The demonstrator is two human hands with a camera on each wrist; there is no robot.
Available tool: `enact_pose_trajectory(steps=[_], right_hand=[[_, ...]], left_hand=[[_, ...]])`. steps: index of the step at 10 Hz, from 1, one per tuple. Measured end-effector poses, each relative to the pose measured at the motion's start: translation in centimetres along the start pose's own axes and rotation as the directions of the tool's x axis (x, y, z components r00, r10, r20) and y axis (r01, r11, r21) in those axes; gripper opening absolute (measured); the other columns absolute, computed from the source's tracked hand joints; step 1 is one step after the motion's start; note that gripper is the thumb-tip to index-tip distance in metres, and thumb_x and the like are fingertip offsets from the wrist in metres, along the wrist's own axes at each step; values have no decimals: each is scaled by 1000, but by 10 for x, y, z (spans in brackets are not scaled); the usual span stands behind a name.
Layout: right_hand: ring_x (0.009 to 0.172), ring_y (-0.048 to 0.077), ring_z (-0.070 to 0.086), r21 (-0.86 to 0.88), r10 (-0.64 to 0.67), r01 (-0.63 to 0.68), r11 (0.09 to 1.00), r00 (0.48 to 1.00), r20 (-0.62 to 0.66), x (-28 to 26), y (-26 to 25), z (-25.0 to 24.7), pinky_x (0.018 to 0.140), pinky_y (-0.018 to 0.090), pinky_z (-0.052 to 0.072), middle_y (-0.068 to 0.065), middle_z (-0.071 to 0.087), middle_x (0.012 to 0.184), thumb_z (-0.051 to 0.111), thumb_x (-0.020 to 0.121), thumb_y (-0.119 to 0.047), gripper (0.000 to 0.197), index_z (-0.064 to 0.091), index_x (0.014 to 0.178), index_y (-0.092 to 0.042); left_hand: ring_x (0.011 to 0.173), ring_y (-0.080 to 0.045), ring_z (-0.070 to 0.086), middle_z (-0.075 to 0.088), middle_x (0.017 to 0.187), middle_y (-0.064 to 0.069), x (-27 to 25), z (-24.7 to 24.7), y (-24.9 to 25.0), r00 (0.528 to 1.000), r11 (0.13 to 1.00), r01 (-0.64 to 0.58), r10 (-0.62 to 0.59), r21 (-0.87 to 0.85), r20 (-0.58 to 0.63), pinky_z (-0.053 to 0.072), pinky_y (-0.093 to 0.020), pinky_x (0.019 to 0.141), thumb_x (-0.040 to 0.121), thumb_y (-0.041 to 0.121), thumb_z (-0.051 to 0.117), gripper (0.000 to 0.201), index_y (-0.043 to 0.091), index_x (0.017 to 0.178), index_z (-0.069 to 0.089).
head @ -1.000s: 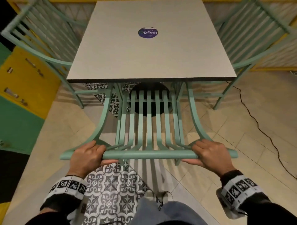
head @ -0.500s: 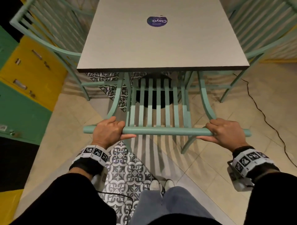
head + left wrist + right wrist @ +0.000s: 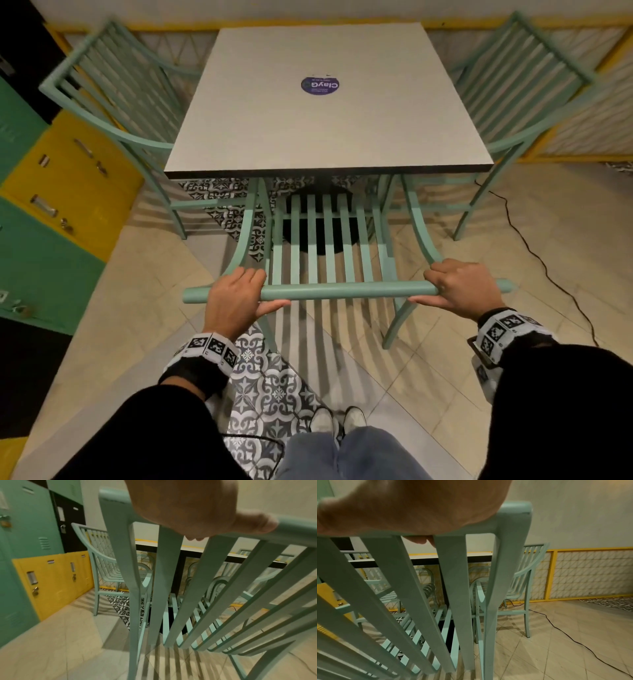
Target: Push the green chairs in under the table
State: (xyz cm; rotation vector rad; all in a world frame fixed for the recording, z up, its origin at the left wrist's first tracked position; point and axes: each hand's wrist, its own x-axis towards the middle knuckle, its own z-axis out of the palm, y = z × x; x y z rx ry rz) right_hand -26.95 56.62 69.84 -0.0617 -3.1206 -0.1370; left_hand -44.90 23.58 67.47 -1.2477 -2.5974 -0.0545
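Note:
A mint-green slatted chair point(image 3: 346, 291) stands in front of me, its seat partly under the near edge of the pale square table point(image 3: 325, 130). My left hand point(image 3: 236, 298) grips the left end of the chair's top rail point(image 3: 291, 526), fingers curled over it and thumb beneath. My right hand point(image 3: 459, 291) grips the right end of the same rail point(image 3: 513, 509). Two more green chairs flank the table: the left chair point(image 3: 113, 102) and the right chair point(image 3: 520, 89), both with seats tucked under the table's sides.
Green and yellow lockers point(image 3: 51, 192) line the left wall. A black cable point(image 3: 548, 274) runs across the tiled floor on the right. A yellow-framed mesh panel point(image 3: 590, 573) runs along the back wall. The table's dark round base point(image 3: 318, 222) sits beneath it. My shoes point(image 3: 337, 423) stand behind the chair.
The chair has slid forward, its seat now further under the table. Both hands have kept their grip on the top rail and my arms have stretched out.

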Motion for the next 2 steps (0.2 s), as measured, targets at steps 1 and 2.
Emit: enact_pose_trajectory(steps=[1, 2], right_hand=[[80, 19, 61, 69, 107, -109, 992, 994, 34, 0, -2, -9, 66, 35, 51, -1, 68, 88, 11, 73, -85, 84, 62, 98, -24], [122, 24, 47, 267, 318, -291, 919, 946, -65, -30, 12, -26, 100, 49, 37, 2, 53, 133, 26, 66, -87, 85, 34, 136, -39]], left_hand=[[125, -29, 39, 44, 134, -11, -9, -7, 1, 995, 996, 83, -81, -44, 56, 23, -48, 107, 78, 78, 17, 81, 21, 128, 44], [144, -28, 5, 3, 159, 2, -68, 10, -5, 983, 974, 176, -180, -145, -15, -1, -46, 115, 79, 78, 17, 79, 37, 146, 10]])
